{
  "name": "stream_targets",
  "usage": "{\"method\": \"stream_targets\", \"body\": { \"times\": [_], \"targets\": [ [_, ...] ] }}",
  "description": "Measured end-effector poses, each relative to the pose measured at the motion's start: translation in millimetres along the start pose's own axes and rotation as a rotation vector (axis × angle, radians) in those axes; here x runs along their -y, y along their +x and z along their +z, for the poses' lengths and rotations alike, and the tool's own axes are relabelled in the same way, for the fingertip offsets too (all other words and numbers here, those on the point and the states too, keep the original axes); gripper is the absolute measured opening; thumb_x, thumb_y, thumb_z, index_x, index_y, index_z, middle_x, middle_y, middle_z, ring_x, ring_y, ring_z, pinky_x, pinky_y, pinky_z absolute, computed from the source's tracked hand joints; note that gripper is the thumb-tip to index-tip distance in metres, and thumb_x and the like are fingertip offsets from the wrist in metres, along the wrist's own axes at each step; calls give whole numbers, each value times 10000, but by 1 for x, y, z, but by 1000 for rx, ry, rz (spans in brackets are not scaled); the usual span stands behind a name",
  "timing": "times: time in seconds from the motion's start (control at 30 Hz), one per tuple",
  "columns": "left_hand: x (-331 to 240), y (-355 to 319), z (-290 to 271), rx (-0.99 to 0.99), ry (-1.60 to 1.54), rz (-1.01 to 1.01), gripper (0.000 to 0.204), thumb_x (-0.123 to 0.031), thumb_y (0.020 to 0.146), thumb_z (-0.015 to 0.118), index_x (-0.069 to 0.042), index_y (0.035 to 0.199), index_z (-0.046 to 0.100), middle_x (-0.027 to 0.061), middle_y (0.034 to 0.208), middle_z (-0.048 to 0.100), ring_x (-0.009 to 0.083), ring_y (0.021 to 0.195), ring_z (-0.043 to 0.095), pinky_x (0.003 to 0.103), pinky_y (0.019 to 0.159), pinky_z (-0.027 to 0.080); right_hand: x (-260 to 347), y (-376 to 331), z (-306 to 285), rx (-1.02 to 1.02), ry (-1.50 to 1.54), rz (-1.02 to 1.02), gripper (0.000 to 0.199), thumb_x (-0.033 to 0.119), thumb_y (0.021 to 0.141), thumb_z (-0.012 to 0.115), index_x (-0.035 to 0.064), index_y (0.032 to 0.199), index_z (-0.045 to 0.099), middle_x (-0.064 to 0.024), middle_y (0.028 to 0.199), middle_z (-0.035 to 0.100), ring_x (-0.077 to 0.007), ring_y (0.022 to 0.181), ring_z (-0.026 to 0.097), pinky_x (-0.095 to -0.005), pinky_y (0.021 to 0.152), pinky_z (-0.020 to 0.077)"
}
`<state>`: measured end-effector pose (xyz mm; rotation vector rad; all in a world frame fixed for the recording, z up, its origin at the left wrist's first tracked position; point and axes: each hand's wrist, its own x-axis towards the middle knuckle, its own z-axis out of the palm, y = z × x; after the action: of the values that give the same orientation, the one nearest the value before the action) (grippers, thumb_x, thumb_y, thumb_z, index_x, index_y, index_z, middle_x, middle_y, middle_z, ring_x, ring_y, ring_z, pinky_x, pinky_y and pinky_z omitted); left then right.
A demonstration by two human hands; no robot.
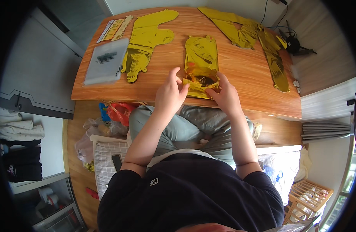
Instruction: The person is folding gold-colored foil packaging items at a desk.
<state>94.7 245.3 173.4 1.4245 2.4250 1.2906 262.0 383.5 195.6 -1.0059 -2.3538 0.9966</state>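
A flat gold foil balloon lies in front of me at the middle of the table, its near part crumpled and folded over on itself. My left hand is at the left edge of the fold, thumb on the foil and fingers curved. At the right edge, my right hand grips the same foil between thumb and fingers. Further left lies another flat gold foil balloon with small tabs along its edge. A large angular gold foil balloon stretches across the far right, its long arm reaching down the table's right side.
Clear plastic sleeves and printed cards lie on the wooden table's left. A black router with cables stands at the right wall. Plastic bags are on the floor; a phone rests on the seat beside me.
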Motion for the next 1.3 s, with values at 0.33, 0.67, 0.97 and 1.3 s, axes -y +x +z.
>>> {"method": "stream_targets", "body": {
  "times": [0.33,0.67,0.97,1.3],
  "targets": [
    [0,-68,0,81,233,477,515,-232,911,715,-43,1374,594,116,1369,600,288,1287,571,473,1101,421,-4,0,3,-19,23,-26,725,205,829,830,75,1468,513,-239,1107,723,-357,1030,726,-394,884,554],
    [10,-76,9,110,338,470,560,-294,927,699,-70,1426,576,104,1434,578,261,1384,518,503,1181,349,-3,0,6,-33,-31,7,720,195,837,827,80,1473,509,-243,1112,723,-342,1064,728,-393,875,561],
    [2,-77,21,21,412,460,650,-485,881,734,-187,1441,593,109,1382,547,301,1326,514,541,1112,393,-14,-33,-10,-113,416,77,600,22,944,690,31,1501,468,-94,1069,695,-131,869,706,-255,761,548],
    [2,-80,36,-50,516,452,705,-623,842,719,-259,1433,600,108,1371,492,311,1300,504,580,1097,383,-26,-48,15,-255,164,-96,560,-54,900,698,27,1430,537,-131,1112,677,-189,866,717,-307,769,608]
  ]
}}
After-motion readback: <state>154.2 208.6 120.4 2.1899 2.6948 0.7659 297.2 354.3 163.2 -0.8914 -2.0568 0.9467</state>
